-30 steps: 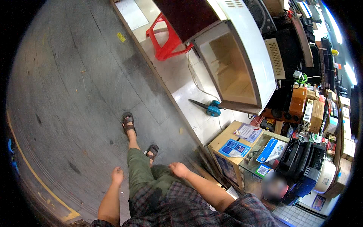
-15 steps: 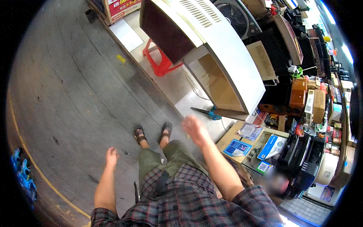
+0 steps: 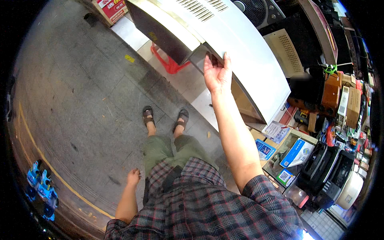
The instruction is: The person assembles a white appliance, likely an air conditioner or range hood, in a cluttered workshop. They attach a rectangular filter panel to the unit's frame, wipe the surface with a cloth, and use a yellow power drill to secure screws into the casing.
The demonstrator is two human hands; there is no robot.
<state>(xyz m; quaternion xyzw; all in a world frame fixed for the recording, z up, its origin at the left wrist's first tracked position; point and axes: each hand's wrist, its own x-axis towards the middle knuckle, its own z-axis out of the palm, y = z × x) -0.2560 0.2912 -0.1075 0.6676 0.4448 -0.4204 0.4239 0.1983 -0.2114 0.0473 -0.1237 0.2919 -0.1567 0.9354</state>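
A large white microwave oven (image 3: 252,60) with slotted vents stands at the upper middle, its dark door (image 3: 160,36) swung out to the left. My right hand (image 3: 218,76) is at the front opening, palm up. Its thumb lies by the white casing's edge, and the fingers stretch toward the cavity between casing and door. The fingers are apart; whether they touch the rim is unclear. My left hand (image 3: 134,176) hangs low by my left side over the grey floor. Its fingers are loosely curled, with nothing seen in them.
A red plastic stool (image 3: 170,66) is partly hidden behind the door. To the right, a glass-topped counter (image 3: 288,156) bears cards and black machines. A fan (image 3: 256,12) and stacked boxes crowd the upper right. A floor step (image 3: 176,92) runs diagonally before my sandalled feet.
My right hand has moved up and away from me to the microwave's opening. The left hand has shifted right and nearer my body. The view has shifted slightly; the door appears at a different angle.
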